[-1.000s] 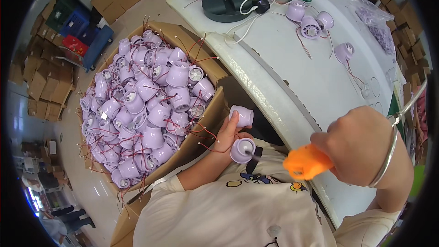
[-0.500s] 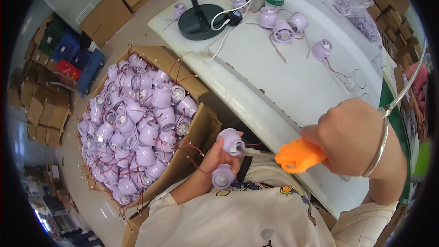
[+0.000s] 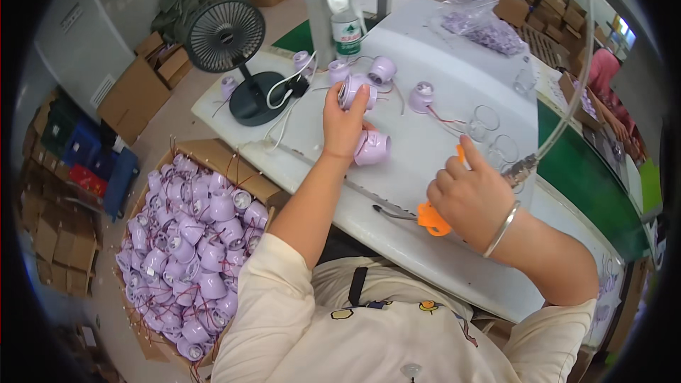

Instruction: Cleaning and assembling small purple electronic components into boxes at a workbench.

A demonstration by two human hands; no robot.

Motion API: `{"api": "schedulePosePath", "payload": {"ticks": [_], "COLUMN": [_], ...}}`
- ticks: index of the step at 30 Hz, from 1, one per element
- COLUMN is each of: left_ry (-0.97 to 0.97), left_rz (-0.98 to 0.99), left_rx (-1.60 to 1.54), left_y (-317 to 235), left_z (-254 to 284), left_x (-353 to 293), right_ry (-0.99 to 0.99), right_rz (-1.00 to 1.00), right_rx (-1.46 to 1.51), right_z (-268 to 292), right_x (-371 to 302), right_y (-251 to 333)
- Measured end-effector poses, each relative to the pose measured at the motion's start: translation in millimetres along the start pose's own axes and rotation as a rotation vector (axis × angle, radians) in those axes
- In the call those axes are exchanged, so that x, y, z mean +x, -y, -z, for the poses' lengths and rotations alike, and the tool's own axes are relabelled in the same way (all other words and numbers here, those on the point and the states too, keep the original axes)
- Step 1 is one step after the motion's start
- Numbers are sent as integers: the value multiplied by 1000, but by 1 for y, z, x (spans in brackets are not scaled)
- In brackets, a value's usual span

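Two purple housings (image 3: 373,148) are held by bent left fingers (image 3: 360,99), right of the black fan (image 3: 225,34); orange tool (image 3: 432,220) is gripped by curled right fingers (image 3: 443,186), farther right of the fan, over the white surface (image 3: 418,152).

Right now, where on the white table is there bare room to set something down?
Between the lower lilac housing in the left hand and the right hand; also behind the rightmost loose housing, short of the plastic bag. Crowded: around the fan base and by the clear round pieces.
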State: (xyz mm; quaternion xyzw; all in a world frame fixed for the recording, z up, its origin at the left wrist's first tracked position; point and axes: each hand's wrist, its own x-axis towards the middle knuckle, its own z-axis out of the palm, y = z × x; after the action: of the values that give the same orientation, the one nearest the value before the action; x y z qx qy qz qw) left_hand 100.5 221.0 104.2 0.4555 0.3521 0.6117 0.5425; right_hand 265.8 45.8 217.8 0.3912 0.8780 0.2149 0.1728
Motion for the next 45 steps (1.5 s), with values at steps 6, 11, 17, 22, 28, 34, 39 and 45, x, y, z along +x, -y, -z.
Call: {"api": "schedulePosePath", "payload": {"ticks": [6, 11, 17, 22, 28, 34, 39, 45], "left_ry": [57, 185, 893, 720, 691, 571, 538, 461], "left_rz": [62, -545, -45, -295, -112, -350, -192, -235], "left_rx": [418, 993, 362, 648, 554, 635, 809, 921], "left_y": [27, -35, -39, 16, 29, 52, 43, 33], "left_z": [-11, -10, -1, 17, 15, 14, 2, -18], "left_x": [30, -11, -126, -120, -120, -116, -115, -136], "right_ry": [-125, -262, -367, -1013, -1065, -791, 263, 711], "right_rz": [9, -88, -80, -316, -1488, -2630, -2659, -2318], "right_rx": [-58, -68, -10, 91, 115, -420, 1111, 1262], "right_z": [-7, -14, -6, -52, -80, -227, -374, -403], "right_x": [-8, -16, -31, -103, -348, -475, -415, -353], "right_y": [9, 7, 11, 8, 129, 344, 480, 461]}}
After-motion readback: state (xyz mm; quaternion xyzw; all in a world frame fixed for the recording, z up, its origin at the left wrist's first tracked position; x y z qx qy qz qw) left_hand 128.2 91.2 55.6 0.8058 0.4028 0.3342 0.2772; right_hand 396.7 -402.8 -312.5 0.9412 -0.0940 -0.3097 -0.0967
